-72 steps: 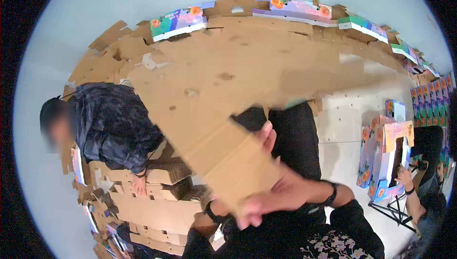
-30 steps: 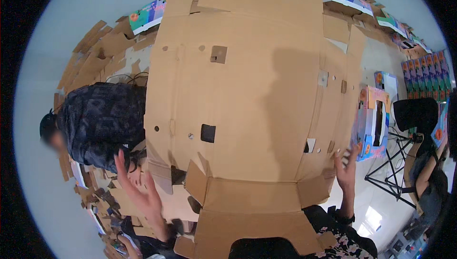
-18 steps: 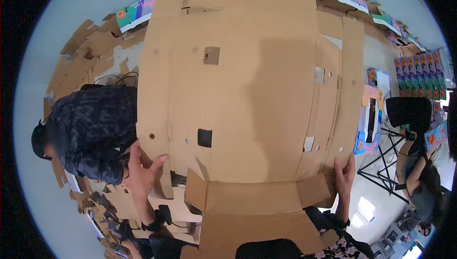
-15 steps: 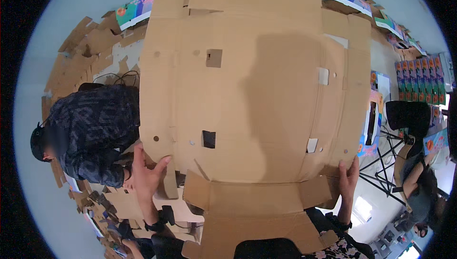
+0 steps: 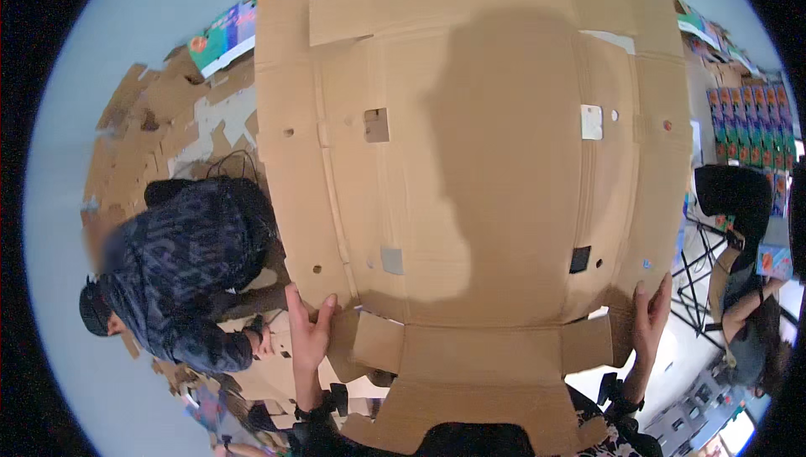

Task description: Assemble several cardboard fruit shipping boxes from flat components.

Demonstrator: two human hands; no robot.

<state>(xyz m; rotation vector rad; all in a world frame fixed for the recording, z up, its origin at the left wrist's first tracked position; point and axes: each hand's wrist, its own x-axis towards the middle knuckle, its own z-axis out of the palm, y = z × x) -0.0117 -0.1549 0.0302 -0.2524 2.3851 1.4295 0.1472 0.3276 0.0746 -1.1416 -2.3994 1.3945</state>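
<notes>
A big sheet of brown die-cut cardboard [image 5: 437,205], an unfolded box blank, fills the middle of the view. Small square and round holes run along both of its sides. My left hand [image 5: 309,335] grips the near left corner, thumb on the inner face. At the near right corner my right hand [image 5: 651,323] has hold of the side panel; part of its fingers is hidden behind the board. Between my hands the near end flap [image 5: 483,348] is partly folded, with small tabs at its sides. A dark shadow falls across the board.
On the left a person in a dark patterned jacket [image 5: 189,264] bends over other cardboard. Scrap cardboard [image 5: 126,146] is heaped behind them. To the right are a black chair [image 5: 735,197], another person [image 5: 747,323] and stacked colourful boxes [image 5: 751,125].
Both my hands have shifted right with the board, whose side panels now sit more evenly on either side. The person on the left has bent lower.
</notes>
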